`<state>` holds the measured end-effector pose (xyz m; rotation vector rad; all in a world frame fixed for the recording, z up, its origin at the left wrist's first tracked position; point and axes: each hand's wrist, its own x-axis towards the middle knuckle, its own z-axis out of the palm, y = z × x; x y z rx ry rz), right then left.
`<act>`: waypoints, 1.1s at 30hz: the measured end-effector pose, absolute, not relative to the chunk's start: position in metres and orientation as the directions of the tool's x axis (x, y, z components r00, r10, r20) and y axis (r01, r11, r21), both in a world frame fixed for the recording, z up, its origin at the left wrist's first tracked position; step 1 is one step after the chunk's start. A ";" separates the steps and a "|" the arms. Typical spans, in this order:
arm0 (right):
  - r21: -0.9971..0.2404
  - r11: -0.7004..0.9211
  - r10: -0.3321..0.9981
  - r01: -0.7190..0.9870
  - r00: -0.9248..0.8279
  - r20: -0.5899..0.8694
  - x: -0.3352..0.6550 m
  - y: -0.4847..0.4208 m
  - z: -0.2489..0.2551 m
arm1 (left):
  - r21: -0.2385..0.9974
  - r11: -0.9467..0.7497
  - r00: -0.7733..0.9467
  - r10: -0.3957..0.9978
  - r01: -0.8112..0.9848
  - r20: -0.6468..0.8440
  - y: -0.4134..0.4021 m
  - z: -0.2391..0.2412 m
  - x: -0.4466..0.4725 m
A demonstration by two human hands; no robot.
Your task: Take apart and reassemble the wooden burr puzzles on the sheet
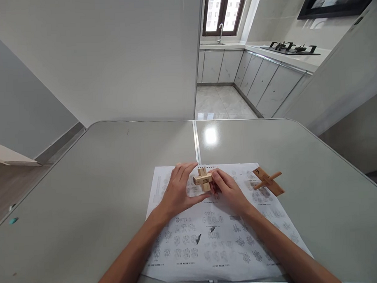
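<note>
Wooden burr puzzle pieces, notched light-coloured bars crossing each other, are held above a printed sheet. My right hand pinches the right end of the crossing bar between thumb and fingers. To the left, my left hand is spread in a wide C, thumb below and fingers above, around the pieces without visibly gripping them. The white sheet carries rows of small line drawings of puzzle assemblies and lies under both hands. Parts of the right fingers are hidden behind the wood.
A flat brown wooden plate with a round stick across it lies at the sheet's right edge. The grey table has a metal seam down its middle. A small teal bit sits near the left edge. Beyond is a kitchen counter.
</note>
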<state>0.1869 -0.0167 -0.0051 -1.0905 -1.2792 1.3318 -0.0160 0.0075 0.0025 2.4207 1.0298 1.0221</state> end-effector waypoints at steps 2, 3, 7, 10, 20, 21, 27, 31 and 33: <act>-0.998 0.006 0.983 -0.069 -0.181 0.018 0.186 -0.018 -0.005 | 0.510 -0.715 0.493 0.699 0.478 0.518 0.008 0.002 -0.016; -0.997 0.007 0.981 -0.076 -0.193 0.021 0.185 -0.018 -0.005 | 0.503 -0.725 0.498 0.689 0.470 0.527 0.009 0.002 -0.016; -0.995 0.003 0.980 -0.103 -0.198 0.023 0.185 -0.019 -0.003 | 0.493 -0.733 0.492 0.680 0.469 0.543 0.010 0.001 -0.015; -0.990 0.025 0.985 -0.136 -0.163 0.047 0.187 -0.018 -0.001 | 0.502 -0.699 0.442 0.713 0.509 0.544 0.011 0.000 -0.015; -0.998 0.026 0.988 0.056 0.149 0.035 0.193 -0.012 -0.012 | 0.607 -0.329 0.024 0.891 0.723 0.454 0.030 -0.004 -0.038; -0.995 0.022 0.985 0.097 0.168 0.038 0.194 -0.011 -0.014 | 0.623 -0.295 0.006 0.907 0.725 0.422 0.032 -0.004 -0.042; -0.923 0.037 0.969 0.382 0.213 0.127 0.195 -0.011 -0.017 | 0.595 -0.247 0.035 0.938 0.765 0.344 0.039 -0.003 -0.056; -0.884 0.096 0.963 0.457 0.184 0.199 0.196 -0.010 -0.021 | 0.570 -0.267 0.089 0.943 0.777 0.320 0.040 -0.002 -0.058; -0.863 0.121 0.957 0.491 0.173 0.233 0.196 -0.009 -0.024 | 0.574 -0.277 0.109 0.944 0.771 0.310 0.041 -0.002 -0.058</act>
